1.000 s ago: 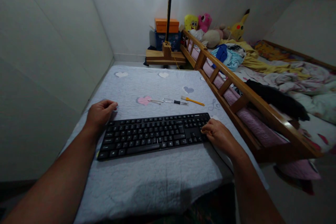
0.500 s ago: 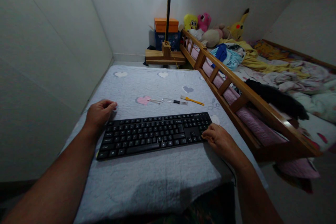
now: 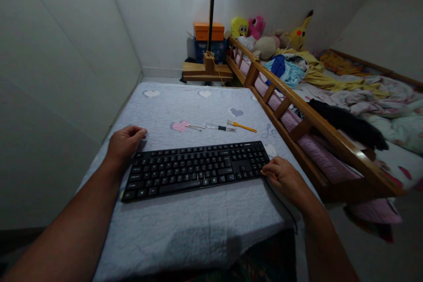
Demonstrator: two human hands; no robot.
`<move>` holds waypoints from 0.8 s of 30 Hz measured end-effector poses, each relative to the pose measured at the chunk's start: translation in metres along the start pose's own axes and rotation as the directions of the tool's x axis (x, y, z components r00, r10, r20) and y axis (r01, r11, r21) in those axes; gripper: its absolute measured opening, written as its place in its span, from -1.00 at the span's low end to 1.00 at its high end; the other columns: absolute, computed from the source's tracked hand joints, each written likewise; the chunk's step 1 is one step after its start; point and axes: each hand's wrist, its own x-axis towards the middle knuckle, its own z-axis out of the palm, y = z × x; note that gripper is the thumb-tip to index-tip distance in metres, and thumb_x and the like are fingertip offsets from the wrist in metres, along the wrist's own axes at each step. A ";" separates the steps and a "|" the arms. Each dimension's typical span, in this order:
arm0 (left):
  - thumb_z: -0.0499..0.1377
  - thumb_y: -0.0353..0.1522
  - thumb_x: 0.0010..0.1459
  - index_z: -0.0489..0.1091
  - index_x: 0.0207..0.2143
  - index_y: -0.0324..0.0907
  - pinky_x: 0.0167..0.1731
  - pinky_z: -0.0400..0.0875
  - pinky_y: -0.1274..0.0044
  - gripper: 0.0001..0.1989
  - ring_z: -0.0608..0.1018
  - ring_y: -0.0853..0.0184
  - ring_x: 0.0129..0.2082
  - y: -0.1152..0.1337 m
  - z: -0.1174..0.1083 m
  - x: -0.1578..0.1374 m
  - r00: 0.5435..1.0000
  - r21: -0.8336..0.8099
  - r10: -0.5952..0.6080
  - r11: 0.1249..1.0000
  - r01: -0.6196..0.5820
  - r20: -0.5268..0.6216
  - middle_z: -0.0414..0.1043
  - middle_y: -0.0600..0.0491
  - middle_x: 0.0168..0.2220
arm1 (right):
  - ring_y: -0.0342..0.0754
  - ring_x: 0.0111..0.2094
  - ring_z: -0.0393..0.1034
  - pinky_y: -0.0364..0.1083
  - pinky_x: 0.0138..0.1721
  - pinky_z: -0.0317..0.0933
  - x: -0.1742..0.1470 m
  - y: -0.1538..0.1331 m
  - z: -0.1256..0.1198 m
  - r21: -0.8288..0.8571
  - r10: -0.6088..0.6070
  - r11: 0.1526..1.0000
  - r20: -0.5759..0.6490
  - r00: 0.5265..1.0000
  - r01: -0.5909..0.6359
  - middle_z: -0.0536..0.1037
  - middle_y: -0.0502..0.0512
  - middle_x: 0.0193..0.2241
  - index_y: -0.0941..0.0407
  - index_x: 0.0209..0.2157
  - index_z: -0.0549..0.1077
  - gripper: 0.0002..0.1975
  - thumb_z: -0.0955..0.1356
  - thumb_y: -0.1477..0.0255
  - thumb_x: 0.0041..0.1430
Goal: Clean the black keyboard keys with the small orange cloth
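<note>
A black computer keyboard lies at a slight slant on the cloth-covered table. My left hand rests by its upper left corner, fingers curled together; whether anything small sits in them is hidden. At the lower right corner, my right hand has its thumb and fingers pinched together by the number keys. What that pinch holds, if anything, cannot be made out. Beyond the keyboard lie thin cotton swabs, a wire keycap puller with a black handle, and a small brush with a yellow handle.
The keyboard's black cable runs off the table's right side. A wooden bed rail borders the table on the right, with bedding and plush toys behind it. At the back, an orange box stands near a wooden stand.
My right hand has shifted a little to the right and down, off the number keys to the keyboard's corner. More of the cable shows. My left hand looks unmoved.
</note>
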 end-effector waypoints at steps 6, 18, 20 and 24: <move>0.20 -0.15 -0.06 0.47 -0.44 -0.20 -0.43 0.27 0.56 -0.72 0.41 0.39 -0.49 0.000 0.000 0.001 1.000 -0.013 0.001 1.000 -0.001 -0.015 0.46 0.10 -0.49 | 0.00 -0.26 0.41 -0.07 -0.21 0.26 -0.002 0.014 -0.003 -0.010 0.037 0.999 0.013 0.999 -0.037 0.49 0.12 -0.34 0.10 -0.34 0.60 -0.80 0.32 0.57 0.16; 0.20 -0.15 -0.06 0.47 -0.46 -0.21 -0.46 0.24 0.57 -0.71 0.37 0.41 -0.52 -0.001 0.000 0.001 1.000 -0.003 0.003 1.000 -0.003 0.000 0.45 0.11 -0.51 | -0.01 -0.25 0.41 -0.07 -0.18 0.26 -0.008 0.030 -0.004 -0.008 0.058 0.998 -0.080 0.995 -0.058 0.49 0.11 -0.34 0.08 -0.32 0.59 -0.79 0.32 0.58 0.16; 0.20 -0.14 -0.07 0.47 -0.46 -0.21 -0.46 0.23 0.56 -0.70 0.36 0.41 -0.52 -0.001 0.000 0.001 1.000 -0.010 0.004 1.000 -0.004 -0.005 0.44 0.11 -0.51 | -0.01 -0.24 0.41 -0.08 -0.19 0.27 -0.006 0.023 -0.003 0.017 0.041 0.999 -0.069 0.997 -0.040 0.49 0.11 -0.33 0.08 -0.32 0.59 -0.80 0.33 0.58 0.16; 0.20 -0.14 -0.06 0.46 -0.47 -0.21 -0.46 0.23 0.56 -0.71 0.34 0.42 -0.54 -0.001 0.001 0.001 1.000 -0.018 0.007 1.000 -0.007 -0.013 0.43 0.11 -0.52 | 0.00 -0.23 0.42 -0.08 -0.19 0.28 -0.003 0.016 0.000 0.032 0.039 0.999 -0.045 0.998 -0.038 0.50 0.12 -0.33 0.09 -0.31 0.60 -0.81 0.34 0.59 0.14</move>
